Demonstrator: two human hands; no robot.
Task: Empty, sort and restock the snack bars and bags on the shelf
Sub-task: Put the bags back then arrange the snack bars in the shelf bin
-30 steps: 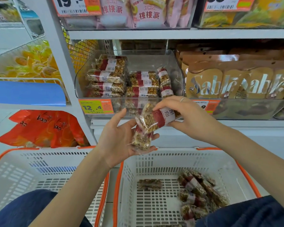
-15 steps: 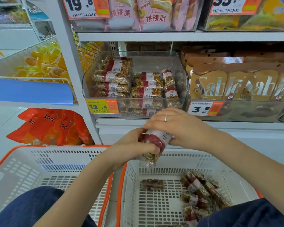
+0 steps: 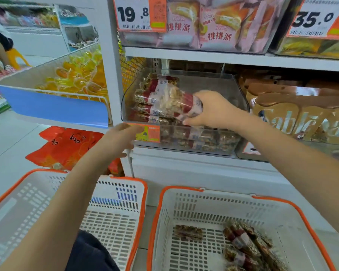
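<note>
My right hand [image 3: 211, 110] reaches into the clear shelf bin [image 3: 237, 94] and grips a nut snack bar [image 3: 176, 103] with a red and white label, held over the middle of the bin. A stack of the same bars [image 3: 151, 98] fills the bin's left side, and more lie along its front [image 3: 204, 137]. My left hand [image 3: 118, 138] rests at the bin's front left corner, over the orange and yellow price tag [image 3: 148, 133], holding nothing I can see. Several bars [image 3: 245, 245] lie in the right basket [image 3: 272, 204].
A second white basket with an orange rim [image 3: 125, 186] stands at the lower left. Brown Sable bags [image 3: 294, 120] fill the bin to the right. Pink cake bags [image 3: 215, 26] sit on the shelf above. Orange bags [image 3: 65, 145] and a wire bin of yellow snacks [image 3: 74, 75] are at left.
My right hand has carried the bar from in front of me up into the shelf bin. My left hand let go of it and moved to the bin's front left corner.
</note>
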